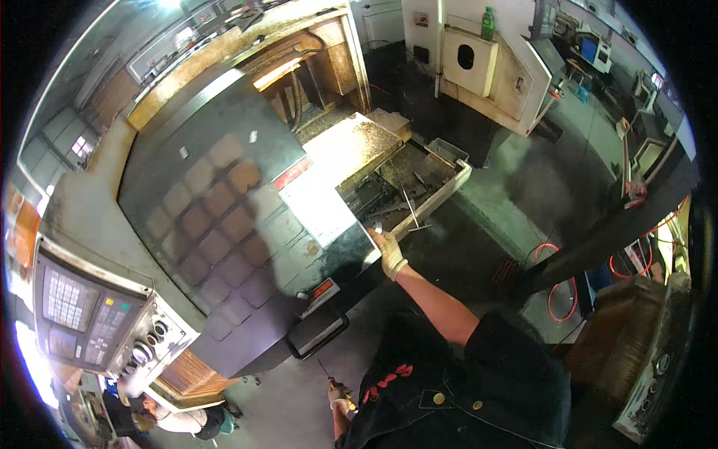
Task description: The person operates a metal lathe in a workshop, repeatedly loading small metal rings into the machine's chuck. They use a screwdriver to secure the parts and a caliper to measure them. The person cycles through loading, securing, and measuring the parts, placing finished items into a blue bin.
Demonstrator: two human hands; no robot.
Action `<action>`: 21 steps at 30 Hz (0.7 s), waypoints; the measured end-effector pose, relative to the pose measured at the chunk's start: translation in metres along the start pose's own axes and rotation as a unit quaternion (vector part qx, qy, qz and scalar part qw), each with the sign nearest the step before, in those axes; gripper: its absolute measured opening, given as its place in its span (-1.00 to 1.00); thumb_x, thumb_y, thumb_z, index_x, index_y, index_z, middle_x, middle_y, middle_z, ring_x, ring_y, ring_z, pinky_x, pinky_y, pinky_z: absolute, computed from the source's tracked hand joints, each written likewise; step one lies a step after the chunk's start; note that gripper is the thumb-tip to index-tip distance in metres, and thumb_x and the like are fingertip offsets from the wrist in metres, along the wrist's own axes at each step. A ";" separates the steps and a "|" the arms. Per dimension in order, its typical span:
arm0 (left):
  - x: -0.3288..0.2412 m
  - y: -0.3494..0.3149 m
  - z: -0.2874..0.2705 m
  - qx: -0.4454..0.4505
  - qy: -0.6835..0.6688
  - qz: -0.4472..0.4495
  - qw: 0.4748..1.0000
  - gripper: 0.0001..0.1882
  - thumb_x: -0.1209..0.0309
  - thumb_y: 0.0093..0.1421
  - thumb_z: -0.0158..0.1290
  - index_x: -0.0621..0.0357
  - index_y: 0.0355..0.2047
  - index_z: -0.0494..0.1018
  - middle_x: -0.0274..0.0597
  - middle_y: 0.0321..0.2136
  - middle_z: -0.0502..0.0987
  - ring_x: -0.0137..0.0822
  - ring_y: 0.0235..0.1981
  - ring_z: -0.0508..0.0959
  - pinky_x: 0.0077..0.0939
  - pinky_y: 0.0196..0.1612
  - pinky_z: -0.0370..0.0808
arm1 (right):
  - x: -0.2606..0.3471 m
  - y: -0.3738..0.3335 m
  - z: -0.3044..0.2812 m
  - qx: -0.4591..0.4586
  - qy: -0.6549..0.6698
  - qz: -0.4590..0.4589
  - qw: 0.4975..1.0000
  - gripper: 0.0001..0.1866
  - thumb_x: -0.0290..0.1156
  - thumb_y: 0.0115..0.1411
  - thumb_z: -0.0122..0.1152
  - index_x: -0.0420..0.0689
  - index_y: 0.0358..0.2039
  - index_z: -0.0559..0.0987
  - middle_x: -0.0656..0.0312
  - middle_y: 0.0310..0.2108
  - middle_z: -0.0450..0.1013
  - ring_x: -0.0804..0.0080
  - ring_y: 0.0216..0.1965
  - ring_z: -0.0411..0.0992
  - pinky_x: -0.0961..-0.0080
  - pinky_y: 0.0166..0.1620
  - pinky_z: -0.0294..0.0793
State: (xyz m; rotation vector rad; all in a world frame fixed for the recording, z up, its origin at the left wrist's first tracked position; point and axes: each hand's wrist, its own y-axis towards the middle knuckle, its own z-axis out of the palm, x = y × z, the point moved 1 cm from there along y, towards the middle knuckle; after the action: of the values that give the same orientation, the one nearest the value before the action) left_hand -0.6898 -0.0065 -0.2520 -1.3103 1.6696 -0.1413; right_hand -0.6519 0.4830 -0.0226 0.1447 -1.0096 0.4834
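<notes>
Pointing up and slightly left, the tool's (325, 370) thin shaft juts from the gloved left hand (339, 393), its long axis slanting toward the door (217, 258) handle (327, 341) above. The left fingers are curled round its grip. The right hand (390, 255), also gloved, touches the door's edge; how tightly its fingers close, I cannot tell.

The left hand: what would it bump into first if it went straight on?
Ahead of the left hand and its thin tool is the black handle on the dark panel, probably met first; depth is unclear.
</notes>
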 end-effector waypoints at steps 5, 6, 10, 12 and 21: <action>-0.026 0.016 0.005 0.040 -0.103 0.026 0.993 -0.61 0.37 0.05 0.05 0.12 -0.07 0.38 -0.29 -0.47 0.48 -0.37 -0.48 0.49 -0.40 -0.40 0.44 | -0.031 -0.009 0.012 0.019 0.019 0.007 1.000 -0.76 -0.19 0.14 0.21 -0.11 -0.35 0.56 0.41 -0.40 0.47 0.67 -0.38 0.37 0.64 -0.28 0.31; -0.024 0.014 0.003 0.039 -0.130 0.024 0.990 -0.61 0.37 0.05 0.05 0.12 -0.07 0.38 -0.29 -0.47 0.48 -0.37 -0.47 0.49 -0.40 -0.40 0.45 | -0.023 -0.024 0.033 0.034 0.041 0.016 0.998 -0.75 -0.19 0.14 0.22 -0.11 -0.34 0.55 0.40 -0.39 0.48 0.67 -0.37 0.37 0.63 -0.28 0.31; -0.067 -0.004 0.002 0.055 0.021 0.103 0.993 -0.63 0.39 -0.02 0.07 0.15 -0.15 0.40 -0.24 -0.47 0.50 -0.34 -0.42 0.51 -0.42 -0.30 0.44 | -0.032 -0.029 0.046 0.085 0.065 0.079 0.991 -0.77 -0.22 0.17 0.16 -0.13 -0.39 0.55 0.43 -0.46 0.42 0.70 -0.41 0.29 0.67 -0.32 0.27; -0.081 0.000 0.008 0.076 0.033 0.099 0.992 -0.64 0.41 -0.05 0.08 0.18 -0.19 0.41 -0.25 -0.48 0.50 -0.33 -0.43 0.50 -0.42 -0.31 0.44 | -0.038 -0.031 0.040 0.051 -0.081 0.074 0.993 -0.70 -0.18 0.20 0.09 -0.18 -0.41 0.56 0.42 -0.47 0.42 0.70 -0.42 0.28 0.64 -0.34 0.26; -0.075 0.001 -0.013 0.024 0.034 0.058 0.997 -0.68 0.37 -0.09 0.08 0.19 -0.28 0.38 -0.12 -0.49 0.50 -0.21 -0.42 0.52 -0.33 -0.31 0.43 | -0.003 0.005 0.102 0.499 -0.658 -0.044 0.562 -0.64 -0.18 0.06 0.03 -0.19 -0.31 0.60 -0.05 -0.30 0.52 -0.01 -0.24 0.47 0.21 -0.17 0.43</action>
State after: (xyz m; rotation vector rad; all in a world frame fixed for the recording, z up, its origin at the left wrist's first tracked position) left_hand -0.7033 0.0478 -0.2007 -1.1804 1.7847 -0.1571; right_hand -0.7346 0.4525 0.0282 1.8309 -2.0496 0.8253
